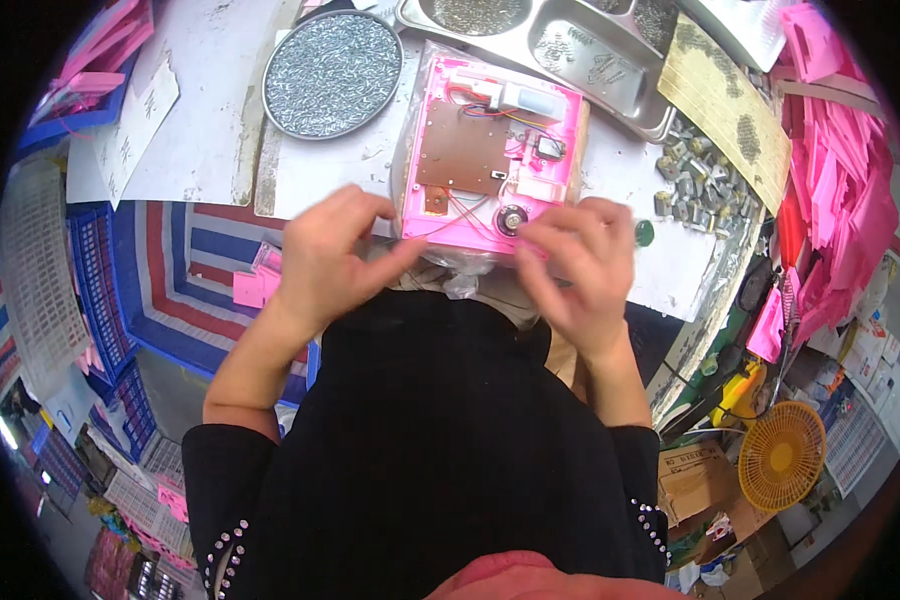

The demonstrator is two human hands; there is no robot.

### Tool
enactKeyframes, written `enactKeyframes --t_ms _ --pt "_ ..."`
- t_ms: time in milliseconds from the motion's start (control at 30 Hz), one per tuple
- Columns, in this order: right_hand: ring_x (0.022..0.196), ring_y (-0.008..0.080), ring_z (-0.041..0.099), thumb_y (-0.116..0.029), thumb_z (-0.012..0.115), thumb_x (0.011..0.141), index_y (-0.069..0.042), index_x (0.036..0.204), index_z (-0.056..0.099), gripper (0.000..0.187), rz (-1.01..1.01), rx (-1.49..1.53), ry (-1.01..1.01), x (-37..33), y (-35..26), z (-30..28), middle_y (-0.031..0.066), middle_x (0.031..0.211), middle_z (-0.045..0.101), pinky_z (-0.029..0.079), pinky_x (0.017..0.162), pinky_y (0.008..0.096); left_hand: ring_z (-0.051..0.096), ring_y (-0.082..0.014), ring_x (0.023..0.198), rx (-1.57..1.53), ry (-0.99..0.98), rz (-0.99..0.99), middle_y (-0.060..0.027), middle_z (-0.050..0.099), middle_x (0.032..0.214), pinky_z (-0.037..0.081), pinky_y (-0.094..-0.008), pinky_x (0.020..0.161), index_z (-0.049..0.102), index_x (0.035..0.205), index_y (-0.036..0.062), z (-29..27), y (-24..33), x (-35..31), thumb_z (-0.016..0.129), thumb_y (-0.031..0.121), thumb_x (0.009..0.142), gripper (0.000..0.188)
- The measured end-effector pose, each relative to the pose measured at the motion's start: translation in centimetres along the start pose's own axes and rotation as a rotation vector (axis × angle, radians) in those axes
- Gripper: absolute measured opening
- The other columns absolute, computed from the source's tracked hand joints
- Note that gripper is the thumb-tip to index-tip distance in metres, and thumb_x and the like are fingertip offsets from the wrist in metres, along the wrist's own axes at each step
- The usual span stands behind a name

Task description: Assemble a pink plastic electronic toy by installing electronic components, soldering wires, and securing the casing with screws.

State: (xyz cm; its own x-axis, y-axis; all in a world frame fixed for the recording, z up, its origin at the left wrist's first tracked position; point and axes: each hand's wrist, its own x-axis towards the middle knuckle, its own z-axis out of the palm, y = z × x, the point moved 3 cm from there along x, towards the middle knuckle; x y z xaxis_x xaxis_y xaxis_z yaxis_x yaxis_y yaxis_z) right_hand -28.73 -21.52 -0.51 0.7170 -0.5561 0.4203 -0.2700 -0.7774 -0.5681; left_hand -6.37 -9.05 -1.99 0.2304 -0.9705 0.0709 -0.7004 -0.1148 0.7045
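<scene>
A pink plastic casing (575,115), open side up, lies on a clear plastic bag at the bench's near edge. Inside it sit a brown circuit board (465,150), a small round speaker (511,220), thin wires and a white block (533,101). At the casing's lower left corner is my left hand (332,262), thumb and forefinger spread apart. Over the lower right corner, close to the speaker, my right hand (588,265) hovers with bent fingers and the thumb held away from them. Nothing shows in either hand.
A round tray (401,75) of small screws (335,75) stands behind left. Beyond the casing is a compartmented steel tray (610,100); metal blocks (700,190) and a yellowish card (725,90) lie right. Pink parts (835,190) pile far right. A striped blue bin (160,300) sits left.
</scene>
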Motion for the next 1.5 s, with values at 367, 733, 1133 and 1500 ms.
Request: enactKeyframes --t_ms 367,733,1133,1500 --pt "0.089 0.0244 0.057 -0.014 0.077 0.076 -0.010 0.095 0.067 0.022 -0.131 -0.011 -0.114 2.2 -3.9 6.4 0.0021 0.090 0.063 0.041 0.080 0.0405 0.066 -0.0331 0.070 -0.147 -0.047 -0.040 -0.0132 0.064 0.078 0.052 -0.0430 0.062 0.066 0.087 0.0031 4.4 -1.1 -4.8 0.070 0.010 0.089 0.008" --pt "0.089 0.0256 0.055 -0.016 0.082 0.072 -0.013 0.095 0.066 0.028 -0.064 -0.150 -0.105 0.9 -4.0 7.5 0.0030 0.098 0.064 0.039 0.082 0.0428 0.065 -0.0304 0.079 -0.231 -0.119 0.128 -0.0110 0.064 0.086 0.053 -0.0402 0.068 0.069 0.100 0.0072 -0.6 -0.7 -0.1 0.084 0.018 0.080 0.027" --pt "0.118 0.0394 0.046 -0.026 0.082 0.076 -0.011 0.093 0.077 0.023 0.072 -0.169 0.031 4.9 4.3 0.4 0.0151 0.127 0.061 0.039 0.101 0.0495 0.060 -0.0314 0.095 -0.007 -0.285 0.397 -0.0125 0.059 0.111 0.052 -0.0411 0.081 0.068 0.123 0.0131 -0.7 -1.8 3.6 0.090 0.022 0.071 0.057" --pt "0.101 0.0268 0.066 -0.009 0.077 0.080 -0.007 0.095 0.075 0.016 0.199 -0.257 0.406 6.9 14.1 -14.6 0.0100 0.108 0.073 0.050 0.092 0.0386 0.064 -0.0334 0.094 -0.032 -0.313 0.755 -0.0125 0.064 0.111 0.051 -0.0448 0.076 0.069 0.104 0.0143 0.0 -0.4 4.9 0.085 0.015 0.074 0.035"
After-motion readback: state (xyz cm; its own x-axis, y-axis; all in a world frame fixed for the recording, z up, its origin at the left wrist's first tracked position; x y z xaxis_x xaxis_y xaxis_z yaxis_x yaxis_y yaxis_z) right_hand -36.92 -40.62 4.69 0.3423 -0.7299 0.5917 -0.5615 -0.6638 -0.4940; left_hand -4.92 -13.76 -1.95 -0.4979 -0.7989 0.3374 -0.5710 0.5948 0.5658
